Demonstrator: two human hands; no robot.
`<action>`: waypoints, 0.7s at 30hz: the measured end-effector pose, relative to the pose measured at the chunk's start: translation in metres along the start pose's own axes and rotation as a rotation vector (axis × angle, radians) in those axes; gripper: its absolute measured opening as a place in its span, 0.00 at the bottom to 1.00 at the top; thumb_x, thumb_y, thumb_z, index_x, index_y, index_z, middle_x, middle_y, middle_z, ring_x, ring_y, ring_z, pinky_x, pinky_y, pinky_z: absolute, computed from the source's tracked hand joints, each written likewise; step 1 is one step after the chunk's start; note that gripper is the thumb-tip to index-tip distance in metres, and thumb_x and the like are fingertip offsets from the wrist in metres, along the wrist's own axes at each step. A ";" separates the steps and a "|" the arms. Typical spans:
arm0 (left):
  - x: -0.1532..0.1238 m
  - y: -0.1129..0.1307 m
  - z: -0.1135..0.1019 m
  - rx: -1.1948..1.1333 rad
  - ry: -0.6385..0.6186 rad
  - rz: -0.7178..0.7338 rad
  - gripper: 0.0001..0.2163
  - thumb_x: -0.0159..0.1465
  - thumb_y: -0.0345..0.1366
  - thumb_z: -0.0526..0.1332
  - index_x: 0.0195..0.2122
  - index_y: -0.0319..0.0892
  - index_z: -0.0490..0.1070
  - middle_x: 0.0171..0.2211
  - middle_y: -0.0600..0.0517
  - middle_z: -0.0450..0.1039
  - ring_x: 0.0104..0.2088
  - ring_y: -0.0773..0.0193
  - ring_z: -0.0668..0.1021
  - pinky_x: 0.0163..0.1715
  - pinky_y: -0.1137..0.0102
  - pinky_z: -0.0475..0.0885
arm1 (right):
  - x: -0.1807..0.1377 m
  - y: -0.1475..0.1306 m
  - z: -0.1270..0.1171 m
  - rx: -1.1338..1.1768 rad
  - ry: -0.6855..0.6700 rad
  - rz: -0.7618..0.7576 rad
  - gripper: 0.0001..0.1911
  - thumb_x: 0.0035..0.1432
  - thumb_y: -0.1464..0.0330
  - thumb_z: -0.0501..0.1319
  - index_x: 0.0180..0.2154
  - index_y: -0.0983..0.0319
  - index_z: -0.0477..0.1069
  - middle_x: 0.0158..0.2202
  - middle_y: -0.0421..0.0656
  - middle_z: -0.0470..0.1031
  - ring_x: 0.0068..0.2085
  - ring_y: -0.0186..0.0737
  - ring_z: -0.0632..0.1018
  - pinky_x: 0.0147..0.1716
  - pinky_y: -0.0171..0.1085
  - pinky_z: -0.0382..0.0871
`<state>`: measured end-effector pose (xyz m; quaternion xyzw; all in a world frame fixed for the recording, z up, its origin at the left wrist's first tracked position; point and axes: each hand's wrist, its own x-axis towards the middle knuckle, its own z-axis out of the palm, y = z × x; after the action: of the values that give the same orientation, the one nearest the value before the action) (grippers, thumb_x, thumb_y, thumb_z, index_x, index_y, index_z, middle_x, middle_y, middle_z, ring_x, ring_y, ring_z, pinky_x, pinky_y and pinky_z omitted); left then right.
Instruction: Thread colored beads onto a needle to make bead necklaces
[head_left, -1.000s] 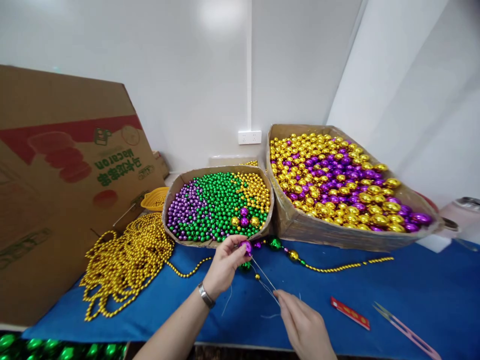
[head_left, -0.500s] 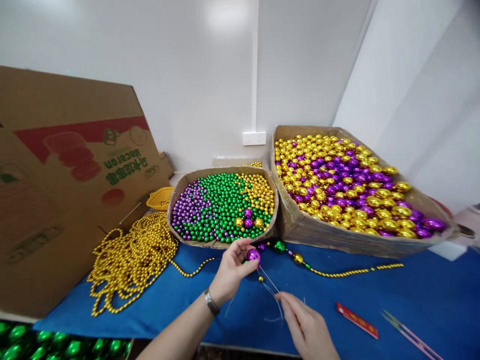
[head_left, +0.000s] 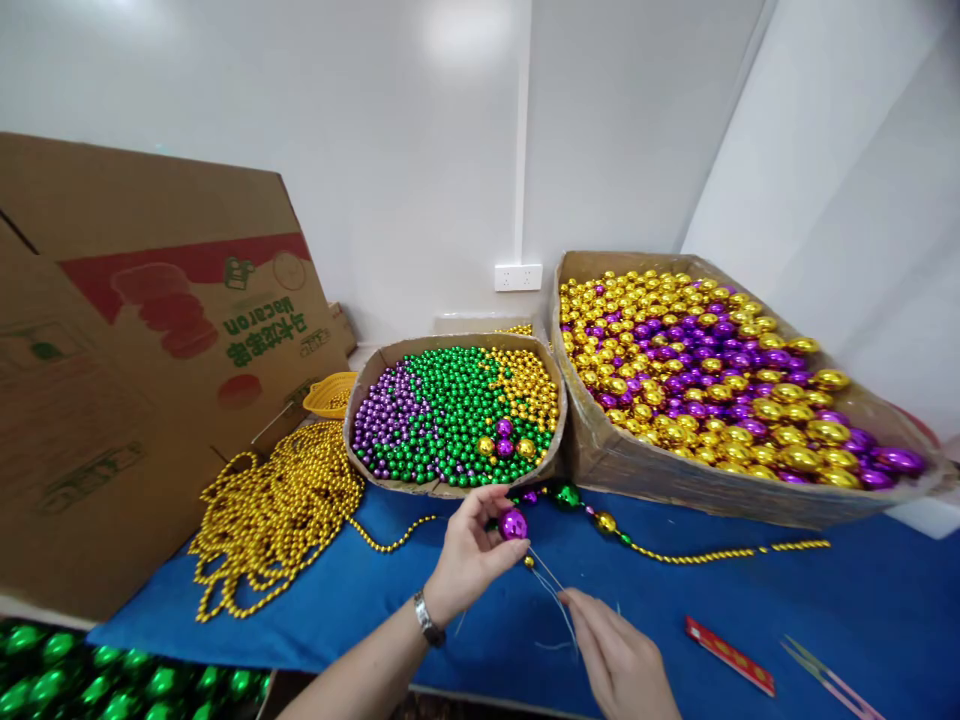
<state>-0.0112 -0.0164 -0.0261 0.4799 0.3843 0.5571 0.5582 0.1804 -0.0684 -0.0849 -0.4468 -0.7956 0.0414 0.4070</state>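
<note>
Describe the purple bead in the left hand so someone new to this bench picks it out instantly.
On the blue cloth, find the smaller, rounded bead box. Just in front of it, the left hand grips the purple bead. Of all purple ones it alone is held, and it looks clearly larger than the small gold bead just below.

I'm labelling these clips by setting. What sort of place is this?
Probably a bead-stringing workshop: a large cardboard box holds gold and purple beads, gold bead strands lie heaped on blue cloth, and the left hand holds a purple bead.
</note>
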 end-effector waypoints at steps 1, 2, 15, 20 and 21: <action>-0.001 0.000 0.000 0.015 -0.009 0.010 0.25 0.49 0.30 0.69 0.48 0.44 0.66 0.41 0.48 0.68 0.42 0.61 0.72 0.39 0.70 0.70 | 0.000 0.000 0.000 0.003 0.000 0.006 0.16 0.65 0.68 0.46 0.42 0.62 0.72 0.36 0.46 0.80 0.36 0.39 0.81 0.33 0.33 0.76; -0.002 0.000 0.000 0.021 -0.013 0.022 0.25 0.49 0.30 0.69 0.48 0.44 0.66 0.41 0.48 0.68 0.42 0.61 0.72 0.39 0.69 0.70 | -0.001 0.000 0.000 0.007 0.003 0.009 0.16 0.65 0.68 0.46 0.42 0.62 0.72 0.36 0.46 0.80 0.36 0.39 0.81 0.33 0.33 0.76; -0.010 -0.003 0.003 -0.023 -0.103 -0.007 0.28 0.49 0.32 0.70 0.51 0.45 0.64 0.42 0.48 0.68 0.41 0.60 0.72 0.38 0.69 0.70 | 0.000 -0.005 -0.003 0.131 -0.026 0.046 0.15 0.65 0.67 0.48 0.42 0.62 0.72 0.38 0.46 0.79 0.38 0.38 0.80 0.38 0.31 0.75; 0.039 0.015 -0.037 0.647 0.022 0.192 0.17 0.60 0.36 0.59 0.51 0.44 0.65 0.44 0.44 0.69 0.46 0.55 0.70 0.46 0.61 0.66 | -0.001 0.005 -0.006 0.008 0.057 0.031 0.17 0.65 0.64 0.48 0.41 0.63 0.73 0.35 0.47 0.80 0.35 0.40 0.81 0.34 0.32 0.77; 0.054 0.017 -0.047 0.859 0.078 0.203 0.14 0.60 0.35 0.58 0.48 0.43 0.67 0.43 0.44 0.69 0.47 0.54 0.69 0.48 0.60 0.64 | -0.002 0.006 -0.005 -0.014 0.068 0.031 0.17 0.65 0.64 0.47 0.40 0.63 0.73 0.35 0.47 0.80 0.35 0.41 0.81 0.33 0.33 0.77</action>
<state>-0.0564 0.0405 -0.0156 0.6822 0.5528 0.4166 0.2354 0.1884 -0.0676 -0.0850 -0.4631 -0.7745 0.0268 0.4301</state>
